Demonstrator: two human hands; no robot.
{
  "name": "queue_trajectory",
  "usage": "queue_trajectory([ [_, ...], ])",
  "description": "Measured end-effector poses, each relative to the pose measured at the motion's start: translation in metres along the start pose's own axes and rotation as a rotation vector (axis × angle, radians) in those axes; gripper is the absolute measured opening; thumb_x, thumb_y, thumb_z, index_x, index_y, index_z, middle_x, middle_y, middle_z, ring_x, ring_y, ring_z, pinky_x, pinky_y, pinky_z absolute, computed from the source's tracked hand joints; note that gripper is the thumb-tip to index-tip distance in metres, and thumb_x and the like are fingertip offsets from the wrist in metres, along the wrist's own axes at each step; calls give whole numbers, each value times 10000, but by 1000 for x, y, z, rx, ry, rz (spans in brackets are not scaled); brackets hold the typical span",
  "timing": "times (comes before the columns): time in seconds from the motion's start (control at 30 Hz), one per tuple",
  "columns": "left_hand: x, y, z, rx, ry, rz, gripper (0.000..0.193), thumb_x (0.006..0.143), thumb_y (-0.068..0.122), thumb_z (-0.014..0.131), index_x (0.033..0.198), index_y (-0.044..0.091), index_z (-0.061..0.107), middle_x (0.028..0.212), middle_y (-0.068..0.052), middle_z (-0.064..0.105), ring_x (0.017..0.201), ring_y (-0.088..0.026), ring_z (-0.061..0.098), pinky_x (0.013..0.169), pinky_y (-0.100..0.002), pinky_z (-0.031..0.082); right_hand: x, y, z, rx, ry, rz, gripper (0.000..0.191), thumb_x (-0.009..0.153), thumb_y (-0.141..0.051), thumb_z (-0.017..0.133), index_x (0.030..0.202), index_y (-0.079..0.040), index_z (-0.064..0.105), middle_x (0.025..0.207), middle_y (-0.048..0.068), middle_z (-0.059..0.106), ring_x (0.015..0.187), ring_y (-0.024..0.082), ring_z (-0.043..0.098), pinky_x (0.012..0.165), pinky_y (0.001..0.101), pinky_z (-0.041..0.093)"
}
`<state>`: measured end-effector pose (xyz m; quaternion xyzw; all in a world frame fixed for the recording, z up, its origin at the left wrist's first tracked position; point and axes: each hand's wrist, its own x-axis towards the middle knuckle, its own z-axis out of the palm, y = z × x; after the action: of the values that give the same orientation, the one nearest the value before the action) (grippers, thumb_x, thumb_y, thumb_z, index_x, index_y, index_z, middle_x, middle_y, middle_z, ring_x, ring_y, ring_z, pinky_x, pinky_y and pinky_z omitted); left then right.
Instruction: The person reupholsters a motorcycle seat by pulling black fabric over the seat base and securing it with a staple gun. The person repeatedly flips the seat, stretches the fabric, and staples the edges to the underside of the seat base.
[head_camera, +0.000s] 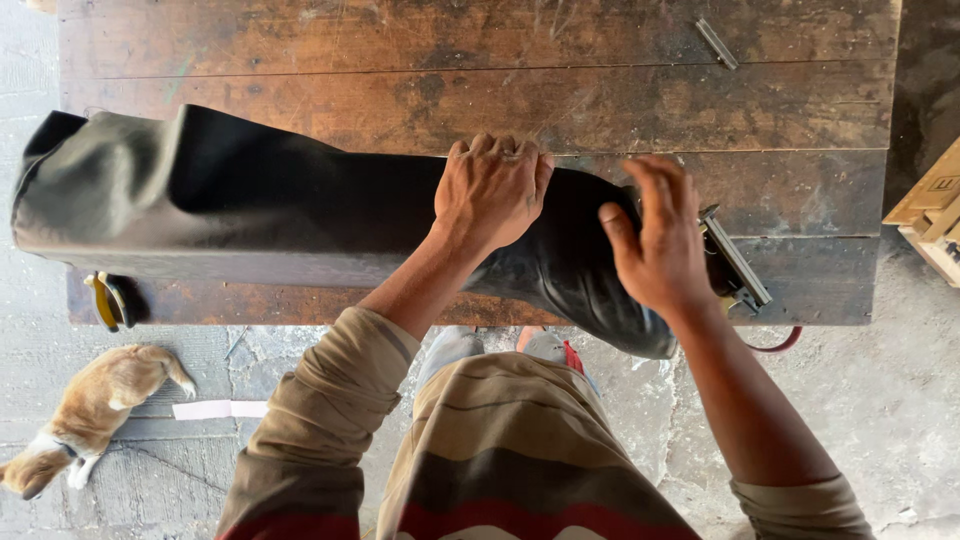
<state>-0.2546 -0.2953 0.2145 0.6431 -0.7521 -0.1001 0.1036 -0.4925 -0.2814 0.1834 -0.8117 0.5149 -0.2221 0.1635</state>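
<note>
A long bundle of dark, smooth, leather-like sheet (230, 205) lies across the worn wooden workbench (480, 90) from far left to the right. My left hand (492, 190) presses flat on top of it, fingers curled over its far edge. My right hand (660, 235) hovers over the sheet's right end, fingers spread, holding nothing. Just beyond that hand a metal stapler-like tool (735, 262) rests on the bench, partly hidden by the hand.
A strip of metal staples (716, 43) lies at the bench's far right. A yellow-and-black tool (108, 300) sits at the near left edge. A tan dog (85, 415) lies on the concrete floor at left. Light wooden pieces (930, 215) stand at right.
</note>
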Motion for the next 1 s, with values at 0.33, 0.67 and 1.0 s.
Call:
queue_trajectory([
  [0.33, -4, 1, 1, -1, 69, 9, 426, 1055, 406, 466, 985, 92, 745, 898, -116, 729, 886, -292, 672, 824, -466, 484, -28, -24, 6, -136, 70, 455, 453, 1040, -495, 700, 970, -54, 621, 924, 121, 670, 820, 321, 674, 665, 463, 509],
  [0.67, -5, 2, 0, 28, 70, 31, 406, 1053, 397, 465, 999, 99, 737, 914, -104, 730, 893, -289, 671, 805, -477, 479, -23, 8, 15, 59, -166, 492, 700, 1074, -606, 382, 724, -43, 607, 538, 134, 524, 453, 283, 530, 450, 464, 401],
  [1.0, -4, 0, 3, 33, 64, 39, 427, 1067, 407, 456, 1034, 90, 740, 909, -119, 733, 880, -287, 676, 784, -472, 496, -11, 85, 36, 405, -423, 546, 858, 1099, -726, 347, 629, -9, 386, 518, 104, 365, 445, 201, 365, 450, 428, 301],
])
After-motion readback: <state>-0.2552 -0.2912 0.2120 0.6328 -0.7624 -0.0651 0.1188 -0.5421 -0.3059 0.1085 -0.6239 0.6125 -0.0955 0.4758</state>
